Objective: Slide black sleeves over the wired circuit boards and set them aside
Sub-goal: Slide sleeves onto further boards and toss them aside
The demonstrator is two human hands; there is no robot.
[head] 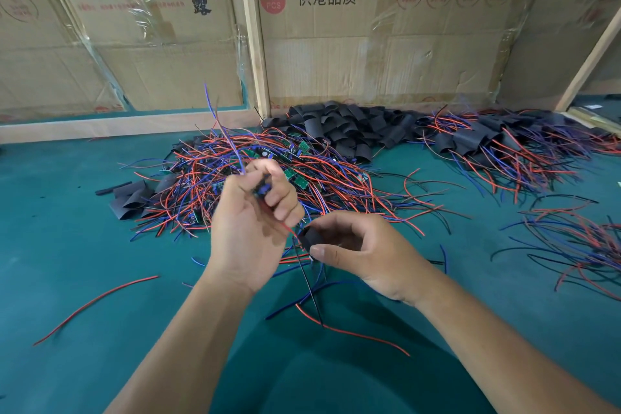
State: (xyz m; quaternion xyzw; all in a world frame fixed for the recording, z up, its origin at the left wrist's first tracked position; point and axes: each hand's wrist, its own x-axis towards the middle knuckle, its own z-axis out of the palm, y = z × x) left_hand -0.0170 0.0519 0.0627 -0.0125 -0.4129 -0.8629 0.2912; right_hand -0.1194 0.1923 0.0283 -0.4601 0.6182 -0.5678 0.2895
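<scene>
Her left hand grips a wired board, her right hand just beside it pinches an open black sleeve, not yet on, with many bare boards heaped beyond and sleeved ones far right.

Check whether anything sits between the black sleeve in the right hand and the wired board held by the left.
Nothing visible blocks it. The black sleeve faces the wired circuit board across open air; only the board's own red wire spans the gap.
</scene>
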